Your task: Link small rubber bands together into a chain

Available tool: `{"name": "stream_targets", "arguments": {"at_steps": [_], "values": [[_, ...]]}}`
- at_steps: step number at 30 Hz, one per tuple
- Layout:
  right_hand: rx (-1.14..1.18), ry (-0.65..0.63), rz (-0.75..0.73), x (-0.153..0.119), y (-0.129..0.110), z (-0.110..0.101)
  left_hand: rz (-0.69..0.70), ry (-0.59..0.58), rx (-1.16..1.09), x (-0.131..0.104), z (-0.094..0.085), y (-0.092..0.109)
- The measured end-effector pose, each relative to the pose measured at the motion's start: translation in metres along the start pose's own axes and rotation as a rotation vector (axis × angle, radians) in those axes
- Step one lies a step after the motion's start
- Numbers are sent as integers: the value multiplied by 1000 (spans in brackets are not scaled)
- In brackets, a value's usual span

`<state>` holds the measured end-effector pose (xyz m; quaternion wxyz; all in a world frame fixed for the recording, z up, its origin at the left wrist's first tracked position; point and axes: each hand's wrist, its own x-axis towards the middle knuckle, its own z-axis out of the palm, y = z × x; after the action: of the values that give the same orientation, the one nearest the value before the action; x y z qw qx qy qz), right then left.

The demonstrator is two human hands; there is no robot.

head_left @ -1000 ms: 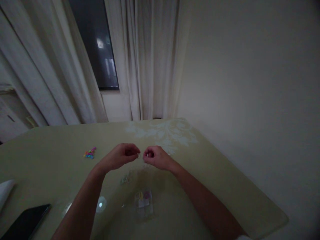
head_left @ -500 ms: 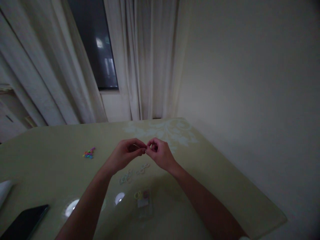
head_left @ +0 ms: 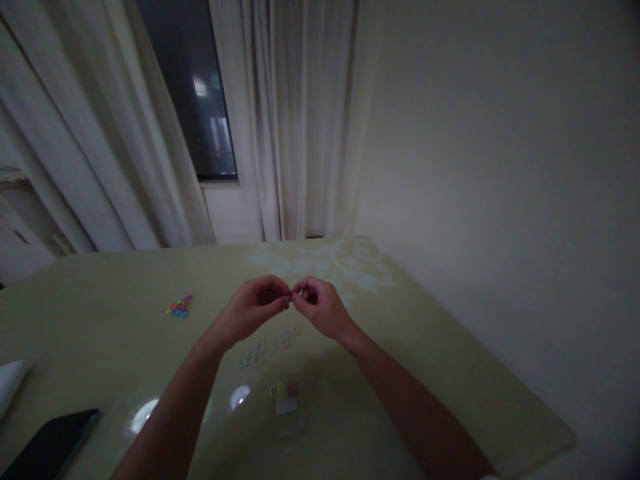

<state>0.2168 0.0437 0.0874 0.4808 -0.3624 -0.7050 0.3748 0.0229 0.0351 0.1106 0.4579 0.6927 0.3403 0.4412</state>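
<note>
My left hand (head_left: 256,308) and my right hand (head_left: 320,307) meet fingertip to fingertip above the table. Both are closed in a pinch, and whatever small thing sits between the tips is too tiny and dim to make out. Under them on the tabletop lie several pale rings in two loose groups, one group of rings (head_left: 286,339) just below the fingers and another group of rings (head_left: 253,355) nearer me. Closer still is a clear plastic box (head_left: 290,423) with yellow rings, something dark reddish and a whitish piece in it.
A small heap of bright coloured pieces (head_left: 179,307) lies left of my hands. At the lower left are a dark phone-like slab (head_left: 53,443) and a white object (head_left: 11,383). The greenish table (head_left: 425,373) meets a wall on the right; curtains (head_left: 310,120) hang behind.
My fingertips have shifted very slightly, and the small glint seen between them earlier no longer shows. The things on the table lie as before.
</note>
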Motion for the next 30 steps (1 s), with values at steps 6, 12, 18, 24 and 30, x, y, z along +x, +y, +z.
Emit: {"name": "stream_targets", "arguments": {"at_steps": [6,12,18,24,30], "values": [[26,-13,-4,-1,-2,0,-10,-15,-31,-1,-2,2],[48,-68,25,0,-3,-4,9,-20,14,-2,-4,3],[130,-72,-38,1,-2,-3,42,-51,23,-6,-11,1],[71,-74,-21,-1,-3,-2,51,-92,108,-7,-12,8],[44,-50,-32,-3,-9,-2,-3,-112,349,-9,-25,6]]}}
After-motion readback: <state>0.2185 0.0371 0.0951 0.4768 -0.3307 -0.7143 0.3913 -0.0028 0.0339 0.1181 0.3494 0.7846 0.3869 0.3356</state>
